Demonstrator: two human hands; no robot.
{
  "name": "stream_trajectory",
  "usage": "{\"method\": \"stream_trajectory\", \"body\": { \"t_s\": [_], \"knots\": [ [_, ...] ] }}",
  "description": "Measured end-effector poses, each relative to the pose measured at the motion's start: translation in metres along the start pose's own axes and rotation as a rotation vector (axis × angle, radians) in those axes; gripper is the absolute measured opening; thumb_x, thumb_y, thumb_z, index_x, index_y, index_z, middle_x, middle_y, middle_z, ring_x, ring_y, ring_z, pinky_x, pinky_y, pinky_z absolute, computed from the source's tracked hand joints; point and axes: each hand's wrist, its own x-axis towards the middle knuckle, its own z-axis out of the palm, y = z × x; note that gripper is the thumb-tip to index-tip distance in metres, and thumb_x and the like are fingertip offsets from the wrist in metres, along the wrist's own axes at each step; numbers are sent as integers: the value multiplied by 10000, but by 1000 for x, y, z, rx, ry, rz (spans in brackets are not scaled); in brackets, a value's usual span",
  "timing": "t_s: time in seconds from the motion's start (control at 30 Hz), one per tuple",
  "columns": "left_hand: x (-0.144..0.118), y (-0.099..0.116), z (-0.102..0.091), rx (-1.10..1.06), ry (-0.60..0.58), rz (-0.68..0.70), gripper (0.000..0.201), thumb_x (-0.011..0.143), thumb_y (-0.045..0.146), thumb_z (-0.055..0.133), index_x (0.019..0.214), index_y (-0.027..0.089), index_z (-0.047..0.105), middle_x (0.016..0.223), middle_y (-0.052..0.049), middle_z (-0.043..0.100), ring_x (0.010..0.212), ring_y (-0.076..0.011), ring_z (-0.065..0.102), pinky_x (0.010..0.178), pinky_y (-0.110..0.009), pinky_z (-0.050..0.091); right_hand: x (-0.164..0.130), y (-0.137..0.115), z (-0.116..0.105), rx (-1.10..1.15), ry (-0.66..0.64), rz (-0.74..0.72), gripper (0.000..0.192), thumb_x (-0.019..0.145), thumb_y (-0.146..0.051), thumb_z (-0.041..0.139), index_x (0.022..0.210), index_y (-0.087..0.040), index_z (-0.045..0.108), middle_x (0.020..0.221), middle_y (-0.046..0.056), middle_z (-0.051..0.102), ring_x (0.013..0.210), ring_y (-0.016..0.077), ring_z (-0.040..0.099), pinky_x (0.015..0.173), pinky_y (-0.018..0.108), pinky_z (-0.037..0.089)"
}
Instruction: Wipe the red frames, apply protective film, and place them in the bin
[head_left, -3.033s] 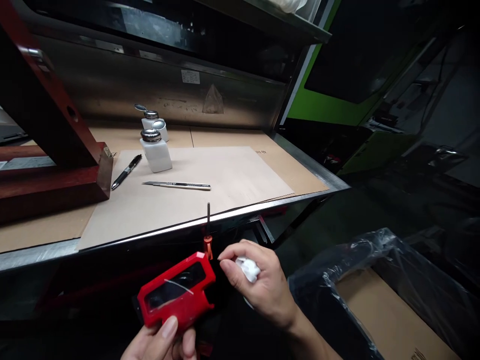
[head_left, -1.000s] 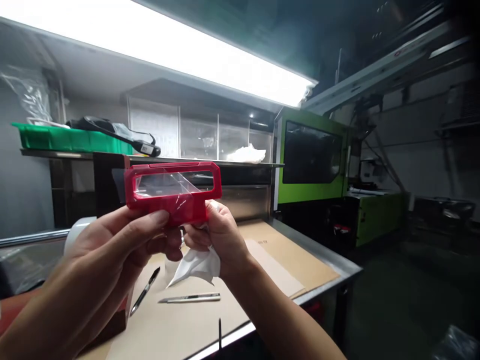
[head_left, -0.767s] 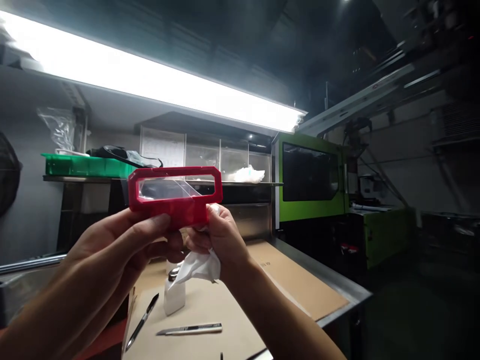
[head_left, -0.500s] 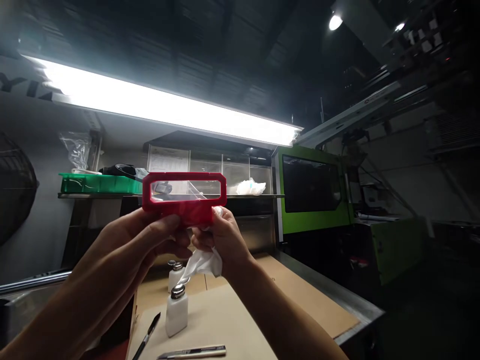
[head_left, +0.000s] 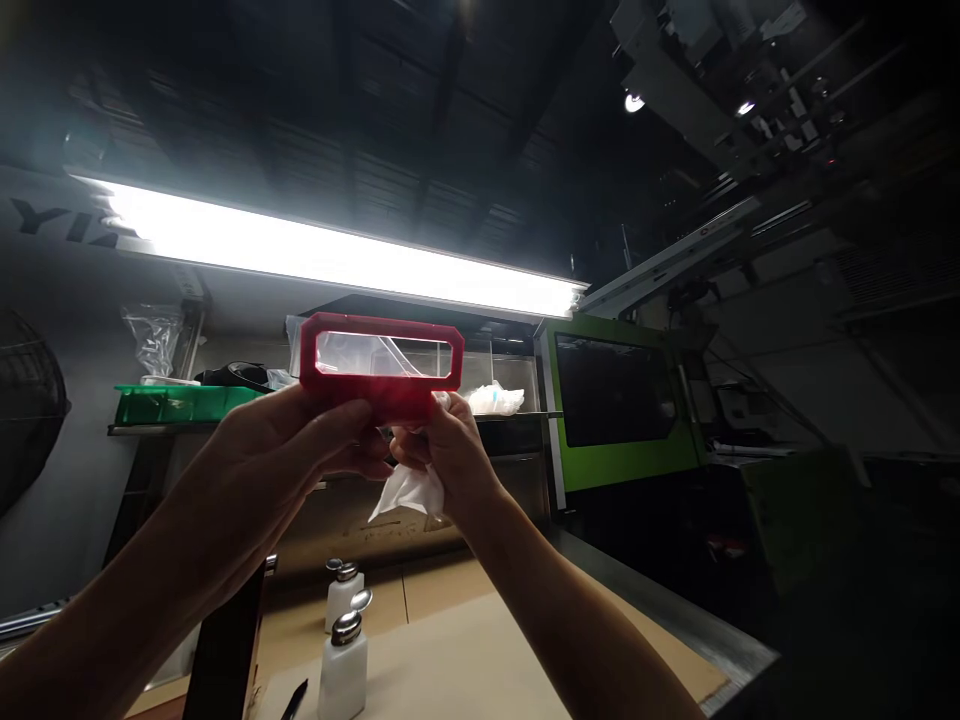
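Here the red frame [head_left: 381,365], judged light, rigid and scratch-prone at its clear window, is gripped along its lower edge by the left hand [head_left: 300,450], while the right hand [head_left: 442,455] is closed on a white wipe [head_left: 409,492].

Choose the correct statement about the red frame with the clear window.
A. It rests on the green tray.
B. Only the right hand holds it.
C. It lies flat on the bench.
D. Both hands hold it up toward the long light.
D: the left hand and right hand both grip the lower edge of the red frame, raised in front of the long light, well above the bench.

Dim workshop, glaring fluorescent tube [head_left: 337,255] overhead, dark corners, wide-angle stretch at edges
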Motion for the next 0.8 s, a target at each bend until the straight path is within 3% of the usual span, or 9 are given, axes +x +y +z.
{"method": "stream_trajectory", "body": {
  "t_s": [0.3, 0.4, 0.57, 0.7, 0.8],
  "knots": [
    [1, -4, -2, 21, 35, 13, 196, 724, 310, 716, 842, 154, 707, 651, -2, 678, 578, -117, 632, 540, -197, 550, 0, -3, 2, 27, -3, -19, 430, 562, -453, 769, 514, -179, 441, 356, -110, 370, 314, 3, 242, 342, 186, 152],
    [-1, -5, -1, 48, 45, 11, 228, 729, 364, 708, 816, 154, 699, 678, -9, 682, 594, -122, 633, 555, -207, 557, -1, -4, 3, 36, 35, -21, 406, 559, -465, 764, 590, -185, 472, 358, -126, 357, 318, 4, 220, 351, 185, 160],
    [0, -7, 0, 54, 102, -17, 295, 698, 410, 726, 792, 136, 670, 607, 8, 674, 517, -96, 616, 527, -167, 523, -2, -9, 0, 14, 94, -38, 401, 634, -392, 721, 545, -187, 387, 434, -119, 345, 339, -1, 201, 346, 188, 152],
    [-2, -9, -3, 87, 133, -58, 348, 672, 449, 736, 781, 129, 655, 592, 3, 671, 517, -103, 619, 532, -179, 523, -1, -20, -5, 21, 146, -50, 301, 712, -366, 663, 620, -188, 439, 503, -112, 351, 360, 8, 200, 336, 187, 151],
    [-4, -9, -7, 112, 162, -57, 361, 673, 456, 730, 796, 125, 657, 598, 0, 667, 528, -111, 625, 540, -192, 527, -11, -32, -8, -17, 241, -144, 224, 750, -345, 630, 675, -197, 479, 511, -111, 330, 369, 21, 191, 333, 189, 146]
  ]
}}
